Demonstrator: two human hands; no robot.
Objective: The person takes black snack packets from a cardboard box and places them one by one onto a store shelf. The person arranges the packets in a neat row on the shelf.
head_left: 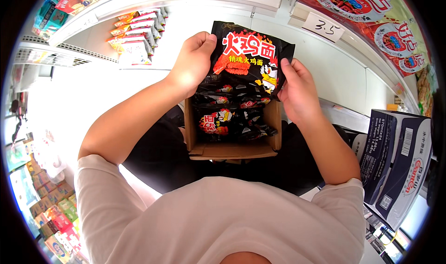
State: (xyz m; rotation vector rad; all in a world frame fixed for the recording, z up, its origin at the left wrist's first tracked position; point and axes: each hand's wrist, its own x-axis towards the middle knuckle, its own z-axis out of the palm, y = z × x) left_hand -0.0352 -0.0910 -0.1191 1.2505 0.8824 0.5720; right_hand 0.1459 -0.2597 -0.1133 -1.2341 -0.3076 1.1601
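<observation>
Between both hands I hold up a black instant noodle packet [248,59] with red flames, a noodle picture and a cartoon chicken on its front. My left hand [196,57] pinches its left edge, thumb on top. My right hand [299,89] grips the right edge near the lower corner, thumb in front. Below the packet, an open cardboard box [234,151] stands between my legs. Several more black noodle packets [216,123] lie in it, heaped toward the far side; the held packet hides the box's far edge.
Ahead is a white shelf [190,24] with a row of orange and white snack packets [141,34] at its left. Red snack bags [353,3] fill the upper right shelf, above a price card [324,27]. A dark blue and white carton [395,161] stands at my right.
</observation>
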